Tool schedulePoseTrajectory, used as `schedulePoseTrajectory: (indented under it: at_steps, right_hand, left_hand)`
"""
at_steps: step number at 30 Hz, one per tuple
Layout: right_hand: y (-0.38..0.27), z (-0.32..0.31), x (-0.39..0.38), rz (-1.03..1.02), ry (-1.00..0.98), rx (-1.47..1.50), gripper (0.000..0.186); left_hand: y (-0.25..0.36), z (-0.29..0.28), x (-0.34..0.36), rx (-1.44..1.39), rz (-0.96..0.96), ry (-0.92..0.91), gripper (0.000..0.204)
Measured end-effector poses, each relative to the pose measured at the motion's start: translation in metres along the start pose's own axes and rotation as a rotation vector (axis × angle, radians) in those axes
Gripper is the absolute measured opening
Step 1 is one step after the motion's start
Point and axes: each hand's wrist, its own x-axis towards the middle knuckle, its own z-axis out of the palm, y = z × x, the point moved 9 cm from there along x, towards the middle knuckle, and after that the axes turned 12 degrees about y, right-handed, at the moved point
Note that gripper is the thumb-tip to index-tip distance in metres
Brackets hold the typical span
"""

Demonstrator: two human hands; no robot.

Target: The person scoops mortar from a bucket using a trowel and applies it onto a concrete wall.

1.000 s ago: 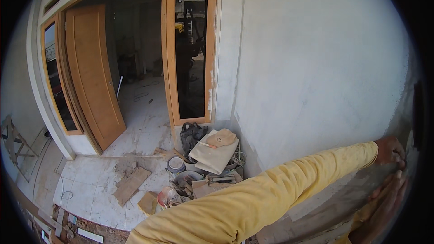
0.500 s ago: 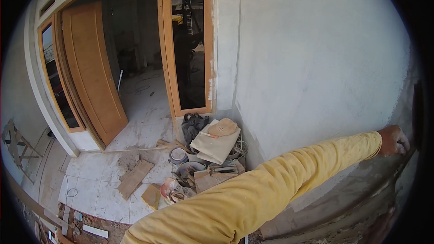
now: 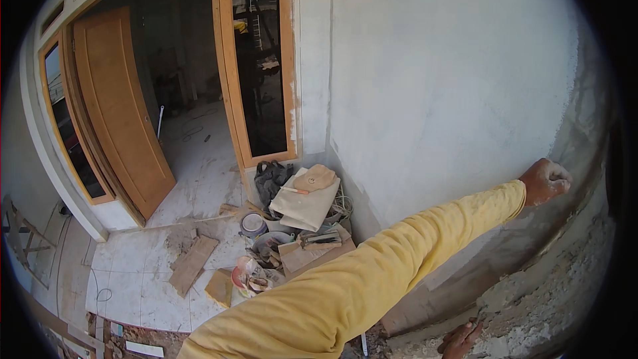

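Note:
My left arm, in a yellow sleeve (image 3: pixel 372 279), reaches across to the right. My left hand (image 3: pixel 546 181) is closed in a fist close to the pale plastered wall (image 3: pixel 452 80), near where its light coat meets darker grey plaster. Whatever the fist may hold is hidden. Low at the right, my right hand (image 3: pixel 460 340) shows only in part, over a rough, lumpy grey ledge (image 3: pixel 531 306). Its fingers look stretched out, and no object shows in them.
By the wall's corner lie a folded cream sheet (image 3: pixel 307 207), a black bag (image 3: pixel 271 183), a paint can (image 3: pixel 253 225) and a red-and-white bucket (image 3: pixel 249 274). A board (image 3: pixel 193 266) rests on white tiles. An orange wooden door (image 3: pixel 119 106) stands ajar.
The view has shifted slightly right. My left fist has moved left and up along the wall. My right hand has come leftward from the lower right edge.

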Motion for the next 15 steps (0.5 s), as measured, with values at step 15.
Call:
schedulePoseTrajectory:
  at_steps: [15]
  right_hand:
    - [0.328,0.062,-0.255,-0.077,-1.005,-0.838,0.048]
  left_hand:
    - [-0.172,-0.238,-0.790,0.904,-1.473,-0.492,0.038]
